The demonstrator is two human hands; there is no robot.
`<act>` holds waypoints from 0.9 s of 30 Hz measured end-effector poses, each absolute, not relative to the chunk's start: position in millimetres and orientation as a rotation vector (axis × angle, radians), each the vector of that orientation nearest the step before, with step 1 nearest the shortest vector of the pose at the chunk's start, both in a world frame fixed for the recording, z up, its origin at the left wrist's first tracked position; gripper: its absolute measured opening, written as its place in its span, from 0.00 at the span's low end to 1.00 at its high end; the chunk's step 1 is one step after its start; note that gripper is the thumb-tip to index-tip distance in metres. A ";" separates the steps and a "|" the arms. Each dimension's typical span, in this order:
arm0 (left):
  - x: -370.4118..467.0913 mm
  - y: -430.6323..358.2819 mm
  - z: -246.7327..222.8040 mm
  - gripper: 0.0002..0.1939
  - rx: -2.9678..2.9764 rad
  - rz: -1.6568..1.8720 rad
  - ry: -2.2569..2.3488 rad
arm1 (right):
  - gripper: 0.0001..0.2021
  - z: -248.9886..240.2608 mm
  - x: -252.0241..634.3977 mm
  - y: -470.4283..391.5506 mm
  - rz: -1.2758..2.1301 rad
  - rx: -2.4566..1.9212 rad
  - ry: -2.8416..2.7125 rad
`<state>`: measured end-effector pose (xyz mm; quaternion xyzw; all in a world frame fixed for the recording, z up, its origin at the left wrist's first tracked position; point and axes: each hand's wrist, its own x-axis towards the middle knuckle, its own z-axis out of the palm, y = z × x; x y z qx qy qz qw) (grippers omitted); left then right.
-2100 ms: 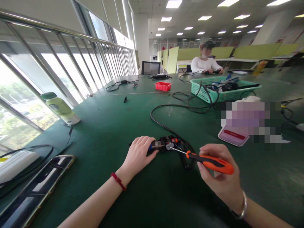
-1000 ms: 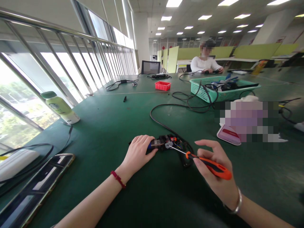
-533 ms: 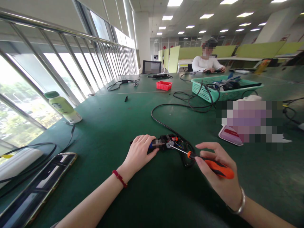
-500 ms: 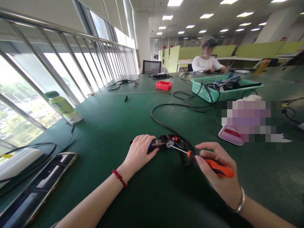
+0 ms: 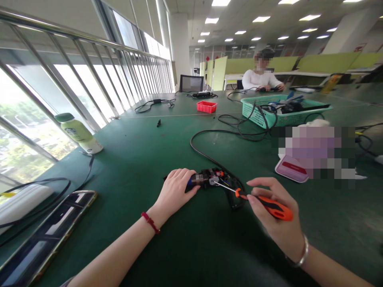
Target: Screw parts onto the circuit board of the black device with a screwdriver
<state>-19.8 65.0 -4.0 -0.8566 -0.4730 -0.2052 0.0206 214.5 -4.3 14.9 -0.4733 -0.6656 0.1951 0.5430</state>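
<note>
My left hand (image 5: 176, 185) is closed around the dark cylindrical body of an opened corded device (image 5: 198, 179) lying on the green table. Its exposed end shows a black housing, coloured wires and a small grey part. In my right hand (image 5: 279, 223) is an orange-and-black screwdriver (image 5: 273, 207), held between thumb and fingers with the handle's end toward the palm. The shaft slants down to the left, and its tip meets the device at the grey part; the exact contact is too small to make out. A black cable (image 5: 206, 157) loops away behind the device.
A green basket (image 5: 259, 113) of parts and cables stands at the back right, near a red tray (image 5: 206, 107). At left are a bottle (image 5: 78, 133) and a phone (image 5: 49, 239). A pink-edged phone (image 5: 291, 169) lies at right. Across the table sits a person (image 5: 259, 79).
The screwdriver's handle has turned a little in my right fingers, its tip staying at the grey part. My left hand and the device have kept their place.
</note>
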 end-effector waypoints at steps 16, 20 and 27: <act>-19.7 66.0 -5.0 0.14 -2.654 -0.634 -1.464 | 0.10 15.7 213.9 -3.8 0.429 -1.101 -1.580; -18.8 66.6 -4.9 0.15 -2.659 -0.600 -1.477 | 0.22 12.0 213.6 -1.4 0.447 -1.077 -1.536; -19.2 66.9 -2.4 0.14 -2.670 -0.592 -1.491 | 0.02 21.5 216.0 -3.9 0.565 -1.144 -1.636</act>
